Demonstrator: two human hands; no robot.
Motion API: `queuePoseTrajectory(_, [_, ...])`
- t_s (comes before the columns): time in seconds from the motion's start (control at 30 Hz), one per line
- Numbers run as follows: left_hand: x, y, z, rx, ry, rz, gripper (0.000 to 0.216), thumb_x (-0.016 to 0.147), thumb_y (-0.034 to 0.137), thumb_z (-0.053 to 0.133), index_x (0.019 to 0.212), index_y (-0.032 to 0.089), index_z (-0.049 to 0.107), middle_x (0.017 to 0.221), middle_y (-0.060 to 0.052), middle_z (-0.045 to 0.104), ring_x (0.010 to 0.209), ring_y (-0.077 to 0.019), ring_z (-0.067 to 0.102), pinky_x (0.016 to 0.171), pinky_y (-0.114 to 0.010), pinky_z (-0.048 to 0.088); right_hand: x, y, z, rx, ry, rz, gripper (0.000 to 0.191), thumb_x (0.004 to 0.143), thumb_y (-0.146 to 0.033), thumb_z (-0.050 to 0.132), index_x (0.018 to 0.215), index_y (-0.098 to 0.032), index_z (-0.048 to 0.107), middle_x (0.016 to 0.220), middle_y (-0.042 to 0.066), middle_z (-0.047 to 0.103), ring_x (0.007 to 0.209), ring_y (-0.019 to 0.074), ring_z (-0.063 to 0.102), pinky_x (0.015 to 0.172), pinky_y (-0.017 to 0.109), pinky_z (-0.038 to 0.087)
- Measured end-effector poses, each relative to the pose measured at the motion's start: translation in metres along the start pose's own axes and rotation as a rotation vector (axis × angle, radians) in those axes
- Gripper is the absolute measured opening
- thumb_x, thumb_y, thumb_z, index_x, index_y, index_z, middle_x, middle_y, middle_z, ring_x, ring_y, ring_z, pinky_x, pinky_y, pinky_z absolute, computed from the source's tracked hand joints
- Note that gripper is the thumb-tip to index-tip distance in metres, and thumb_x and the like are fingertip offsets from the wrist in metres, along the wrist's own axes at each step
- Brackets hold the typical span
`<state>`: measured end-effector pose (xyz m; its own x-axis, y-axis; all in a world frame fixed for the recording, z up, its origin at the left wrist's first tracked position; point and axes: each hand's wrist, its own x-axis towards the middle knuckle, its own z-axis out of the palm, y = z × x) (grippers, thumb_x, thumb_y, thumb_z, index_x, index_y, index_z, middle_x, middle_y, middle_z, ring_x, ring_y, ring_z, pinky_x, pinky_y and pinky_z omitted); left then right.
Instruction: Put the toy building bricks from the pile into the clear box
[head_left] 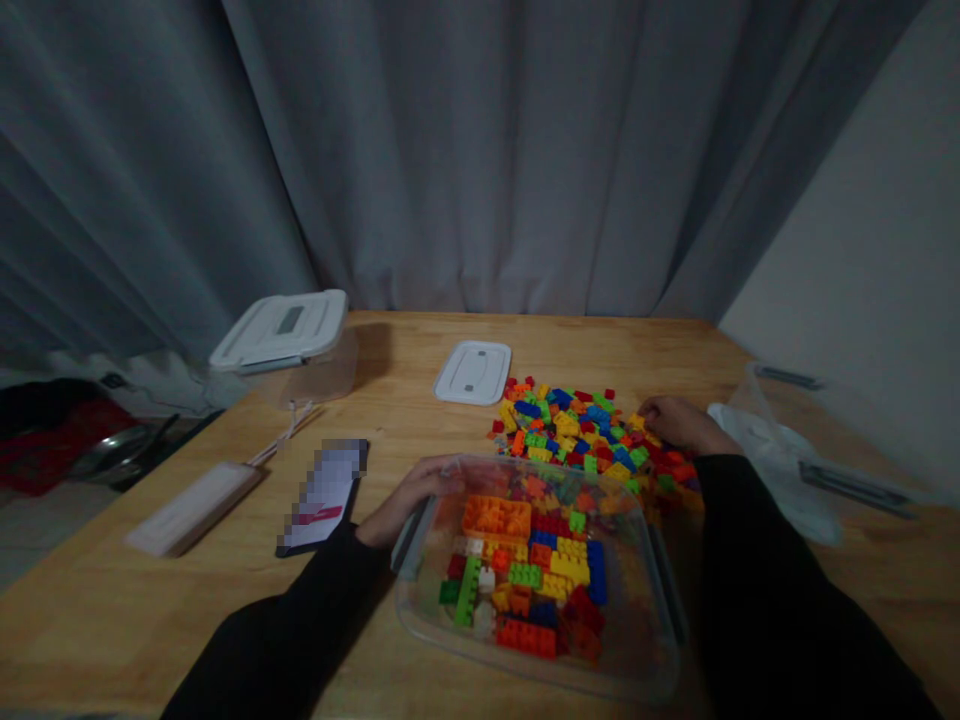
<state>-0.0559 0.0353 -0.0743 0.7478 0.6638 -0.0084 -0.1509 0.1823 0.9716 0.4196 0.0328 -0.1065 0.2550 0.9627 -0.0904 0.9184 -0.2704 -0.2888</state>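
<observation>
A clear plastic box (536, 675) stands near the front of the table with several coloured toy bricks (525, 575) lying on its bottom. My left hand (416, 490) is closed on the box's far left corner, its fingers over the rim. Beyond the box spreads a loose heap of toy bricks (566, 425) in red, yellow, blue, green and orange. At the right side of this heap, my right hand (679, 420) has its fingers curled down among the bricks. A yellow piece shows by its fingertips; what they pinch is too small to make out.
A lidded clear box (311, 365) stands back left. A white lid (474, 372) lies behind the heap. On the left are a phone (326, 500) and a pale power bank (199, 508) with a cable. Another clear container (787, 460) is beside my right arm. Grey curtains (480, 150) hang behind.
</observation>
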Motion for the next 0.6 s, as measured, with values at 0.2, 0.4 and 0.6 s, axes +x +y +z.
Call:
queuePoseTrajectory(0.2, [-0.002, 0.008, 0.007, -0.012, 0.033, -0.020, 0.036, 0.078, 0.021, 0.066, 0.110, 0.019, 0.083, 0.117, -0.011, 0.081, 0.118, -0.0369, 0.070, 0.113, -0.048, 0.045, -0.002, -0.005, -0.007, -0.007, 0.039, -0.033, 0.026, 0.080, -0.014, 0.058, 0.095, -0.019, 0.077, 0.089, 0.007, 0.078, 0.075, 0.0169, 0.068, 0.064, 0.025, 0.043])
queuePoseTrajectory(0.4, [0.000, 0.002, 0.002, -0.013, -0.008, -0.010, 0.042, 0.080, 0.019, 0.063, 0.119, 0.017, 0.079, 0.123, -0.013, 0.078, 0.119, -0.0359, 0.070, 0.113, -0.048, 0.045, -0.002, -0.008, -0.009, -0.020, 0.048, -0.049, 0.028, 0.081, -0.014, 0.059, 0.101, -0.020, 0.077, 0.100, 0.007, 0.079, 0.085, 0.0186, 0.070, 0.068, 0.025, 0.045])
queuePoseTrajectory(0.6, [0.000, 0.000, 0.000, -0.019, -0.012, -0.014, 0.044, 0.081, 0.017, 0.061, 0.121, 0.017, 0.078, 0.123, -0.012, 0.079, 0.121, -0.0347, 0.070, 0.114, -0.047, 0.044, 0.004, 0.000, -0.001, -0.026, 0.045, -0.053, 0.030, 0.080, -0.011, 0.061, 0.105, -0.019, 0.077, 0.104, 0.009, 0.079, 0.088, 0.0190, 0.072, 0.072, 0.025, 0.048])
